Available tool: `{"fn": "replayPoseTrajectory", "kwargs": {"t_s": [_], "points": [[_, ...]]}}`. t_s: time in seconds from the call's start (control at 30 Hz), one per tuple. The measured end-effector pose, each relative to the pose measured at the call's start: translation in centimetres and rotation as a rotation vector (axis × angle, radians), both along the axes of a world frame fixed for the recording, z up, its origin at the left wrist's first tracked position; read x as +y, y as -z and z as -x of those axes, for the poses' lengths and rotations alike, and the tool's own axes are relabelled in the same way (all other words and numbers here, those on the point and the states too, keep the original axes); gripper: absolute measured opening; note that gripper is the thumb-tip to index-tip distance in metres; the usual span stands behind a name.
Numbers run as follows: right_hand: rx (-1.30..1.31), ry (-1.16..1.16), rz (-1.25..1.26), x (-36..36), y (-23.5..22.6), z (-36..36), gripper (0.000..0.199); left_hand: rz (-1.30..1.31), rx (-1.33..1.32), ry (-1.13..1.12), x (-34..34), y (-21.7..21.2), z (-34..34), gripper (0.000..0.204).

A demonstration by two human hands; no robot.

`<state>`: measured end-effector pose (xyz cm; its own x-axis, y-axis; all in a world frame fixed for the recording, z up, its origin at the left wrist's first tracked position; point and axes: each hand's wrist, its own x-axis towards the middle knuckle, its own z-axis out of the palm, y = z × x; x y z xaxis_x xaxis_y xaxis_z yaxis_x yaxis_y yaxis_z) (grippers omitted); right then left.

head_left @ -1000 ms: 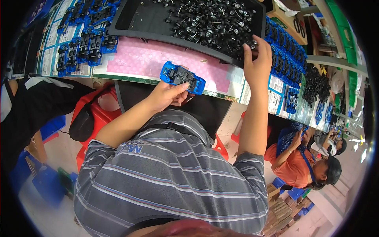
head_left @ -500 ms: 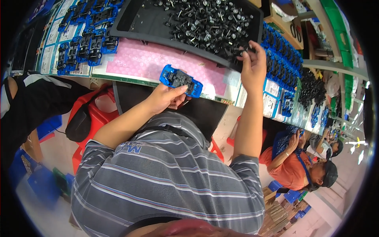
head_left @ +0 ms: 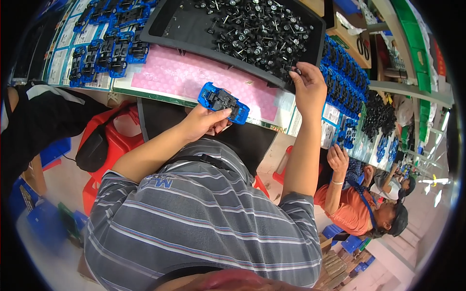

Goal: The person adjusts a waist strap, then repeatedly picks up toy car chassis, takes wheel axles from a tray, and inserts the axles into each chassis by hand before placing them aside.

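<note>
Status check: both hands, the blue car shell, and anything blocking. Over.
Left hand grips blue toy car shell, underside up, over pink mat. Right hand at black tray rim, pinching a small wheel-axle piece. Nothing between hands.

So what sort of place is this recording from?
Most likely a toy-car assembly line in a factory. The left hand holds a blue toy car body, the right hand picks from a black tray of wheel axles, and a co-worker sits alongside.

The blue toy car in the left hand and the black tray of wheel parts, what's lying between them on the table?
In the head view, only a pink mat lies between the blue toy car and the black tray; that stretch of mat is bare.
</note>
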<state>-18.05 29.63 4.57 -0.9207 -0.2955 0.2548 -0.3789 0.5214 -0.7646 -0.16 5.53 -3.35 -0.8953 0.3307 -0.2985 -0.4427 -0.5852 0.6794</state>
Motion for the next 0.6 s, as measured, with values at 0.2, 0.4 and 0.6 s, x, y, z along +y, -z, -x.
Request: {"fn": "replayPoseTrajectory", "kwargs": {"t_s": [0.2,0.4,0.6], "points": [[-0.02,0.093,0.015,-0.7,-1.5,-2.0,0.034,0.055,0.017,-0.112,0.8,-0.7,0.0,0.018],[0.032,-0.228,-0.015,-3.6,-1.0,-8.2,0.045,0.009,-0.008,-0.083,-0.1,0.9,0.1,0.049],[-0.042,-0.178,-0.055,-6.9,0.4,-11.6,0.059,-0.082,-0.007,-0.059,-0.3,0.3,0.3,0.054]]}}
